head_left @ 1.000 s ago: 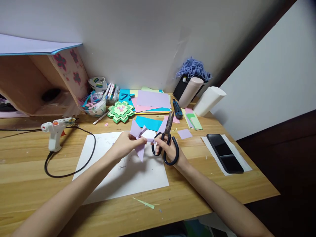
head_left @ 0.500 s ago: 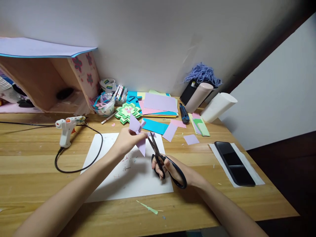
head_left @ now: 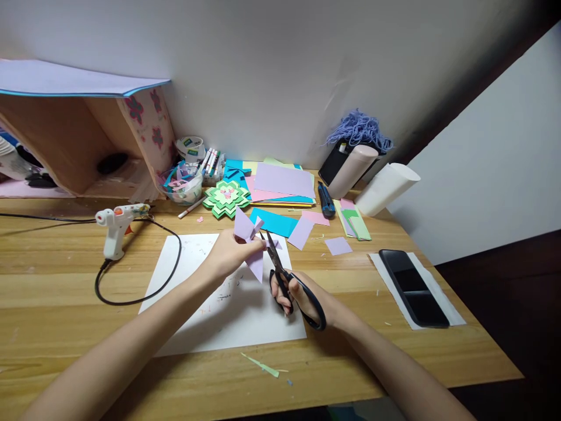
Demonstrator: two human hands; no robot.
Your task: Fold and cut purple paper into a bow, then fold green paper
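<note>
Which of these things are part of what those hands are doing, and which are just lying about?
In use, judging by the hands:
Purple paper, held in the left hand
Scissors, held in the right hand
White sheet, lying beneath

Apparently just lying about:
Glue gun
Green paper flower
Phone
Utility knife

The left hand pinches folded purple paper near parted scissors in the right hand.

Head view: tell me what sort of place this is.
Likely a papercraft workspace, judging by the glue gun, the coloured paper stack and the scissors in the right hand.
</note>
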